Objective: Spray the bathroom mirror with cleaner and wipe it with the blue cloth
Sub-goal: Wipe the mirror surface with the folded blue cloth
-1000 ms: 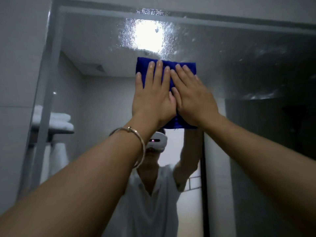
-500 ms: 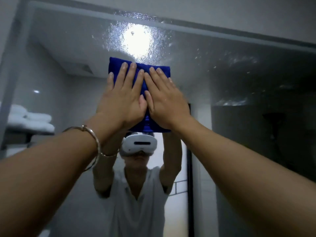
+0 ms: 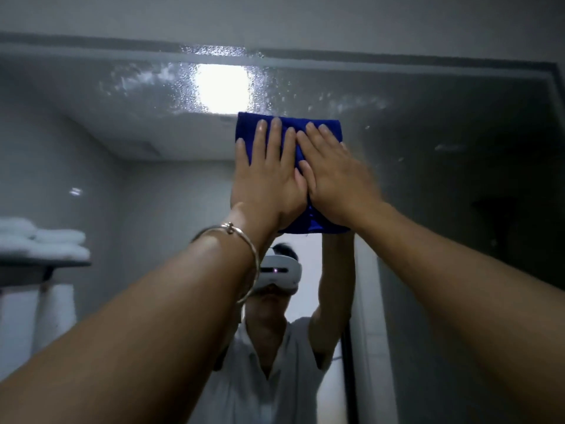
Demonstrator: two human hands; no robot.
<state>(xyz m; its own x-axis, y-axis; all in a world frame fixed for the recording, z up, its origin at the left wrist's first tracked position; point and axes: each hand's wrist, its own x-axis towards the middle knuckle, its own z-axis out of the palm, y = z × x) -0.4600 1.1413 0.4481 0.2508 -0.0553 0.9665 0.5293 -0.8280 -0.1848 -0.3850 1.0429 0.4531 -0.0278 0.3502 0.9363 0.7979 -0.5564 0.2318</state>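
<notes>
1. Far left: folded white towels [image 3: 46, 240] on a shelf, seen as a reflection in the mirror [image 3: 443, 179].
2. Upper left of glass: a band of spray droplets [image 3: 137, 84], unwiped, running to the reflected ceiling light [image 3: 221, 87].
3. Left hand [image 3: 269, 179]: flat, fingers straight and slightly spread, palm pressed on the cloth; nothing gripped. A bangle [image 3: 244, 240] sits on the wrist.
4. Cloth [image 3: 246, 127]: blue, folded into a pad, held against the glass high on the mirror, just below the light and the wet band. Its top and bottom edges show beyond the hands.
5. Right hand [image 3: 336, 179]: likewise flat, fingers straight, touching the left hand side by side on the cloth.
6. Upper right of glass: more droplets [image 3: 351, 102], thinner, scattered towards the frame.

Assessment: the cloth appears soft, light and limp. It has no stiffness of its own, so palm pressure alone keeps it up, and easing off would likely let it slide or drop. On wet glass it should glide easily. Best hold is as shown, with flat palms over the centre and fingertips near the leading edge. The mirror is rigid but fragile, so firm, even pressure is advised. Wiping appears under way, with the top band outstanding.
</notes>
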